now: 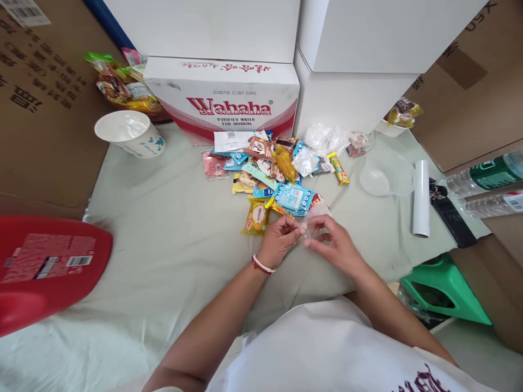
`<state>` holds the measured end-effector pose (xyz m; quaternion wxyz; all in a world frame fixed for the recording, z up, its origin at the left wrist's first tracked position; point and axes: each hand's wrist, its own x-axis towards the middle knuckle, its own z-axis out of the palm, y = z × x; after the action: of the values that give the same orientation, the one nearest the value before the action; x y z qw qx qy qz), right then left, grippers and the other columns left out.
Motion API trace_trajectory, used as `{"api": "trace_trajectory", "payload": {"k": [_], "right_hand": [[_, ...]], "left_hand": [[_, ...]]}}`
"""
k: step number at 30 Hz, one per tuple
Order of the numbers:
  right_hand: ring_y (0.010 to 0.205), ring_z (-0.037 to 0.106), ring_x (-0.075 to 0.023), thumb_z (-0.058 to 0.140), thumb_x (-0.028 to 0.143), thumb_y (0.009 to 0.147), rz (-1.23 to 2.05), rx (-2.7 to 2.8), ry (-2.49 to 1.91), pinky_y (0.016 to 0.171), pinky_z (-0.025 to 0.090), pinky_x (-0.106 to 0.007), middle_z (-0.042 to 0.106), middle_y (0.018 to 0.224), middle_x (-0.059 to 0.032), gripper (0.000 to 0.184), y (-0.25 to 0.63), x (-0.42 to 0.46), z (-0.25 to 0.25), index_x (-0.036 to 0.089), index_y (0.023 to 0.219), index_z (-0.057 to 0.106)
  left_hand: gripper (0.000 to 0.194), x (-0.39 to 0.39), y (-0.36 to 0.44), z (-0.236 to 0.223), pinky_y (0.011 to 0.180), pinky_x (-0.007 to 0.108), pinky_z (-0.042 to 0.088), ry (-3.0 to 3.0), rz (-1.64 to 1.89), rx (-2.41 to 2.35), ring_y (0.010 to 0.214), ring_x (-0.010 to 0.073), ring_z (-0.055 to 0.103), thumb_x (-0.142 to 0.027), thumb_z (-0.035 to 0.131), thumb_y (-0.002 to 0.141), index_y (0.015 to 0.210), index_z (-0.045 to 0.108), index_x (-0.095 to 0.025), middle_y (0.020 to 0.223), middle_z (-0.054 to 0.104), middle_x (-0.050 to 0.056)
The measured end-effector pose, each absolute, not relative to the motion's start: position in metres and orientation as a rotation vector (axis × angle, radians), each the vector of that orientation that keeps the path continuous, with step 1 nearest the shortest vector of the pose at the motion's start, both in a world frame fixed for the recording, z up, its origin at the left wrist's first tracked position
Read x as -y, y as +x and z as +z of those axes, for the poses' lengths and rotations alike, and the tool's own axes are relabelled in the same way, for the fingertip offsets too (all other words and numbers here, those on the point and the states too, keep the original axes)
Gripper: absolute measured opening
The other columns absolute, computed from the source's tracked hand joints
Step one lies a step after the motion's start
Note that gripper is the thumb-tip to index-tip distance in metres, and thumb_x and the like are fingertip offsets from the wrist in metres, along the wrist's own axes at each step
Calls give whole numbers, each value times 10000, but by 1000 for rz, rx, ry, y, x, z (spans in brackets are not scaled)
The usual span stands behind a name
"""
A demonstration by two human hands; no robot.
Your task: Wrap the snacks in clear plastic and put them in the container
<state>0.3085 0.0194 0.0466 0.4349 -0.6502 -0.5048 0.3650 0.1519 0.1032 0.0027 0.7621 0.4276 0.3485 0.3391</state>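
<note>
My left hand (pixel 281 239), with a beaded bracelet at the wrist, pinches the edge of a small clear plastic bag (pixel 304 230). Curved around the other side of the bag are the fingers of my right hand (pixel 333 245), slightly blurred, with the see-through film between thumb and fingers. Just beyond my hands lies a heap of wrapped snacks, with a blue packet (pixel 292 197) at its near side. A yellow wrapped cake (pixel 256 216) rests beside my left hand. Farther back in the heap are a brown packet (pixel 259 147) and a yellow-brown wrapped snack (pixel 286 163).
A white Wahaha carton (pixel 229 103) stands behind the heap. On the left are a paper tub (pixel 131 133) and a red container (pixel 53 267). Crumpled clear bags (pixel 327 139), a clear plastic bowl (pixel 384 174), a white roll (pixel 420 198) and plastic bottles (pixel 486 177) lie to the right.
</note>
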Motion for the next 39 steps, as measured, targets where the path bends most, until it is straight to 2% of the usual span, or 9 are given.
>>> {"api": "trace_trajectory", "payload": {"k": [5, 10, 15, 18, 22, 29, 33, 36, 39], "right_hand": [[675, 552, -147, 765, 502, 823, 1083, 1045, -1548, 655, 477, -277, 626, 744, 6, 289, 307, -25, 41, 229, 845, 674], [604, 521, -122, 878, 510, 701, 1076, 721, -1516, 598, 455, -255, 621, 711, 32, 366, 347, -17, 48, 237, 828, 670], [669, 549, -135, 847, 453, 770, 1013, 858, -1581, 646, 453, -260, 647, 732, 16, 273, 347, -6, 47, 232, 846, 706], [702, 560, -139, 834, 430, 791, 1031, 1011, -1578, 671, 454, -268, 659, 772, 8, 244, 332, -7, 43, 226, 848, 712], [668, 546, -134, 859, 456, 753, 1058, 926, -1540, 643, 455, -265, 630, 729, 17, 287, 329, -13, 44, 222, 808, 701], [628, 502, -116, 896, 443, 691, 951, 496, -1451, 535, 425, -231, 567, 737, 34, 345, 379, 0, 53, 249, 815, 640], [681, 497, -131, 890, 437, 676, 627, 522, -1727, 562, 417, -246, 582, 814, 9, 374, 402, 11, 52, 233, 868, 641], [696, 483, -132, 821, 442, 779, 303, 660, -1884, 591, 409, -249, 591, 858, 0, 326, 391, 13, 58, 236, 974, 661], [641, 461, -130, 692, 501, 901, 656, 920, -1815, 559, 378, -252, 567, 778, 9, 267, 358, 6, 66, 240, 950, 667]], "left_hand": [[488, -106, 150, 2, 480, 198, 321, 959, 707, -693, 505, 46, 413, -529, 896, 654, 713, 570, -170, 596, 530, -66], [498, -110, 146, 8, 466, 198, 309, 917, 617, -646, 505, 44, 440, -549, 880, 672, 750, 564, -172, 643, 550, -56], [556, -104, 146, 13, 436, 195, 281, 852, 577, -612, 555, 63, 506, -723, 671, 807, 877, 590, -177, 775, 608, -8], [550, -101, 148, 12, 447, 196, 290, 900, 523, -591, 552, 62, 488, -669, 769, 748, 943, 606, -181, 767, 591, -28], [460, -103, 148, 8, 540, 215, 354, 944, 597, -605, 578, 68, 456, -541, 856, 713, 818, 593, -178, 680, 537, -52], [467, -110, 145, 10, 746, 259, 430, 787, 692, -532, 759, 105, 529, -499, 897, 673, 724, 565, -175, 816, 588, -13], [512, -109, 147, 7, 749, 261, 437, 855, 674, -561, 782, 115, 526, -476, 921, 634, 699, 509, -178, 823, 579, -15], [501, -107, 148, 4, 743, 256, 434, 968, 694, -574, 804, 121, 515, -464, 919, 637, 700, 512, -178, 842, 571, -8], [476, -105, 150, 2, 738, 264, 421, 1110, 733, -571, 788, 128, 502, -467, 895, 675, 682, 516, -180, 804, 541, -9]]}}
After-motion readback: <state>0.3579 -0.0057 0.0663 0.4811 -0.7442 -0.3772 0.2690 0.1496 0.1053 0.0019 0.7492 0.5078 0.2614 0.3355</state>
